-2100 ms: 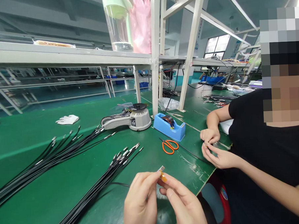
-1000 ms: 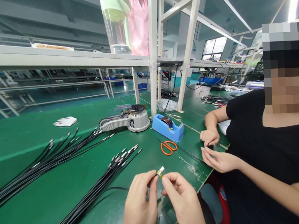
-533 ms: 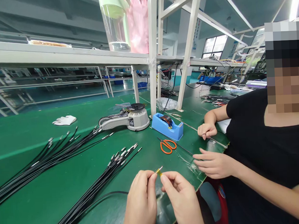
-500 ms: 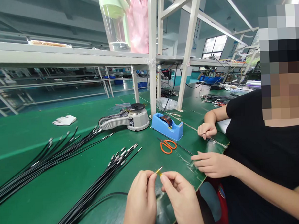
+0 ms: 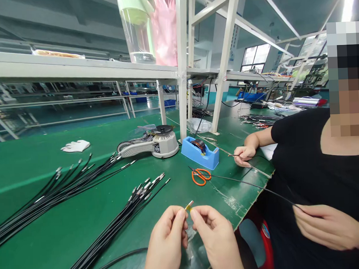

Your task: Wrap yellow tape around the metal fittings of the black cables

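Low in the middle of the view, my left hand [image 5: 165, 240] pinches a thin cable end [image 5: 191, 203] with a pale metallic tip that points up and right. My right hand [image 5: 217, 236] pinches a small piece of yellow tape [image 5: 188, 208] at this cable end. How far the tape goes round it is too small to tell. Black cable [image 5: 122, 256] runs along the table toward my left wrist. Ahead of my fingers lie orange-handled scissors [image 5: 201, 176]. Behind them stands a blue tape dispenser [image 5: 201, 153] with a dark amber roll.
Two bundles of black cables with metal ends [image 5: 118, 220] [image 5: 65, 185] lie to the left on the green table [image 5: 158, 195]. A grey round machine [image 5: 165, 143], a white glove [image 5: 75, 146] and shelf posts [image 5: 182, 90] stand or lie farther back. At right, a co-worker's hands [image 5: 329, 225] hold a black cable.
My hands stay close together at the cable end, with my left fingers turned slightly. The co-worker's near hand has moved right and toward the body, drawing a black cable across the table edge.
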Demonstrator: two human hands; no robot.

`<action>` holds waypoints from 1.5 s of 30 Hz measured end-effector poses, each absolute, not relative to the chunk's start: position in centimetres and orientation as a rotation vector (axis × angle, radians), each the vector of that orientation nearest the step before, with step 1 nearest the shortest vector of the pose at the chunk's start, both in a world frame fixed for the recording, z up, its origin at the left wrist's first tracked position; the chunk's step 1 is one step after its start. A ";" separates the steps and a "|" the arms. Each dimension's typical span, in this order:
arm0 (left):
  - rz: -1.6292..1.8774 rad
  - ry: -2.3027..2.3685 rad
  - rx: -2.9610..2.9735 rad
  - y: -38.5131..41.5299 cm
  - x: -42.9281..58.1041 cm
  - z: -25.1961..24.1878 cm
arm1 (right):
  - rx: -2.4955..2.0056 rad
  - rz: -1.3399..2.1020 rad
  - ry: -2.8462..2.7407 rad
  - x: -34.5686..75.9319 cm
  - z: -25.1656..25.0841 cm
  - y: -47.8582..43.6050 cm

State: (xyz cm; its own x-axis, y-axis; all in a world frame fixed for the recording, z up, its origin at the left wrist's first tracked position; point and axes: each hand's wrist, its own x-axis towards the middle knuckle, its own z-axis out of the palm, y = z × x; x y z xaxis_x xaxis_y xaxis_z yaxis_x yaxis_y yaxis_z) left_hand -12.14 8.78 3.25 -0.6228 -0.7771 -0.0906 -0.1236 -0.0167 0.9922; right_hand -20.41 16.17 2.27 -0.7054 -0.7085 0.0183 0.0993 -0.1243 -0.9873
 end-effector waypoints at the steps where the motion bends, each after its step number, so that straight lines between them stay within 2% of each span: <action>1: -1.737 -1.729 0.915 8.8 -12.2 3.3 | -0.677 -1.891 1.580 -20.4 2.3 16.2; 16: -2.179 -1.400 0.668 9.1 -11.8 4.5 | -0.756 -1.924 1.544 -20.6 1.8 16.0; 28: -2.751 -1.343 0.352 8.1 -10.3 5.0 | -1.488 -1.951 1.439 -22.8 2.4 17.9; 34: -2.919 -1.455 0.293 8.4 -9.8 5.3 | -1.773 -1.627 1.266 -24.5 4.4 18.9; 37: -2.628 -1.691 0.488 8.5 -10.1 5.5 | -1.721 -1.635 1.278 -25.5 4.6 18.9; 40: -1.845 -2.058 0.733 8.8 -10.8 5.8 | -1.447 -1.704 1.320 -26.2 4.2 18.9; 42: -1.454 -2.213 0.746 9.2 -11.1 5.7 | -1.301 -1.694 1.377 -26.4 4.0 19.0; 45: -1.280 -2.351 0.694 9.6 -11.3 5.3 | -1.277 -1.662 1.494 -26.1 3.9 19.2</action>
State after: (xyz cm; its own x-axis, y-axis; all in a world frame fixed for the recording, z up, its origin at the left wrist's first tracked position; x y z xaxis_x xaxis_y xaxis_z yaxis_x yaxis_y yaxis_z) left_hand -11.30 9.59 5.30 -0.8087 -0.5816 0.0879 -0.2418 0.4650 0.8517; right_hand -26.13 19.24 3.87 -0.3896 -0.8778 0.2786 -0.1834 -0.2225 -0.9575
